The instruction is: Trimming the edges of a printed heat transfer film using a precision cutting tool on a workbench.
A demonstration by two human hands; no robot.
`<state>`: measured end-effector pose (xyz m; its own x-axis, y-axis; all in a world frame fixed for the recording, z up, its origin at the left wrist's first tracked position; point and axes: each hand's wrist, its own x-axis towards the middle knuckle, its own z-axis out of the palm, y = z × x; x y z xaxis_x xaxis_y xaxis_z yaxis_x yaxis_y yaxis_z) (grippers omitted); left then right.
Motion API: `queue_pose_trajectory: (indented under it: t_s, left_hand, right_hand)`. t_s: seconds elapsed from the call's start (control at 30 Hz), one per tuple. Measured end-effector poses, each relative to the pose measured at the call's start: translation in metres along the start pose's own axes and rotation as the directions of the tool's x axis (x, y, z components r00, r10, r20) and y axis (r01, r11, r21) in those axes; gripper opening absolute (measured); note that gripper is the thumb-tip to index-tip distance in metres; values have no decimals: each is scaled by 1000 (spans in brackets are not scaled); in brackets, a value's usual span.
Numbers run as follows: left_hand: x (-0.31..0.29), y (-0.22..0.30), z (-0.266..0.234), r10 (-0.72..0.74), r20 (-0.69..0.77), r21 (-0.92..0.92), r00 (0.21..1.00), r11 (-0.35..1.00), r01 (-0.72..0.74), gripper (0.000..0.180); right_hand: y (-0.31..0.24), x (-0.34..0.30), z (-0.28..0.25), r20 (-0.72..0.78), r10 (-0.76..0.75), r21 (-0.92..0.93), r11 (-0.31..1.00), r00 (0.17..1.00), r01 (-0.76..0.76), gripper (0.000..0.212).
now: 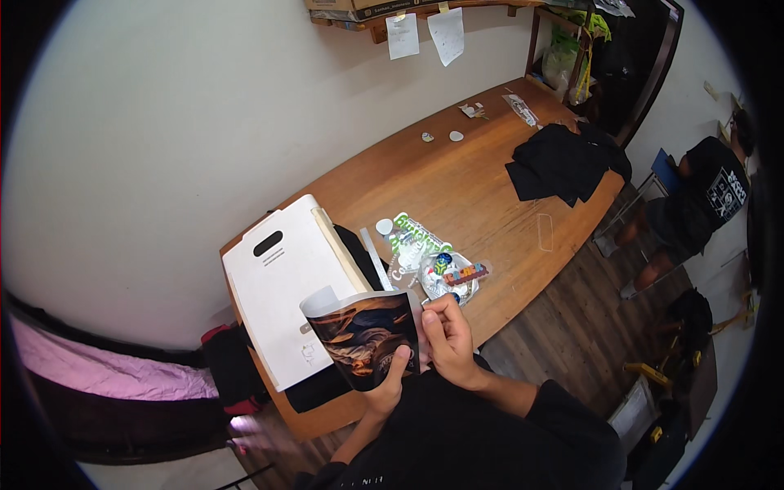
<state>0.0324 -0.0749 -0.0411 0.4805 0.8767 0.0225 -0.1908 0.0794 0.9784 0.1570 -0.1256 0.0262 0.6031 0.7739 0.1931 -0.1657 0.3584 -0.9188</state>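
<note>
A glossy printed film sheet (367, 331) with a dark brown and orange picture is held up, curling, in front of my body. My left hand (386, 389) grips it from below, the thumb pressed on its printed face. At the sheet's right edge my right hand (449, 343) is closed in a pinch, thumb against fingers, by a pale, clear-looking margin. Just behind the sheet lies a white flat panel (286, 286) with a dark oval handle slot. Beyond my right hand sits a clear plastic bag (433, 282) of colourful stickers.
Green-and-white lettered stickers (420, 233) lie on the wooden table (482, 196). Folded black cloth (563, 163) rests at its far right end. Small cut-outs (456, 136) lie near the wall. A person in a black shirt (714, 196) sits at the right.
</note>
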Motion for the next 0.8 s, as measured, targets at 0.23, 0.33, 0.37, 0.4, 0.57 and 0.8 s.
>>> queue_pose_trajectory:
  t_s: [0.23, 0.33, 0.37, 0.4, 0.57, 0.8]
  left_hand:
    - [1, 33, 17, -43, 44, -157, 998, 986, 49, 21]
    - [2, 46, 24, -20, 79, -201, 997, 979, 36, 22]
    - [2, 40, 21, -19, 79, -201, 997, 979, 35, 22]
    - [2, 29, 15, -27, 63, -150, 998, 988, 36, 22]
    - [3, 31, 17, -45, 55, -165, 997, 985, 54, 23]
    - [3, 40, 20, -38, 61, -144, 997, 989, 47, 22]
  right_hand:
    - [1, 1, -3, -10, 85, 102, 991, 996, -84, 14]
    - [1, -1, -4, 19, 81, 114, 990, 997, -83, 17]
    - [2, -1, -4, 16, 79, 118, 990, 997, -81, 16]
    - [2, -1, -4, 13, 78, 123, 989, 997, -79, 16]
    - [4, 4, -4, 10, 42, 62, 997, 999, -43, 14]
    - [1, 4, -3, -20, 36, 51, 998, 999, -35, 13]
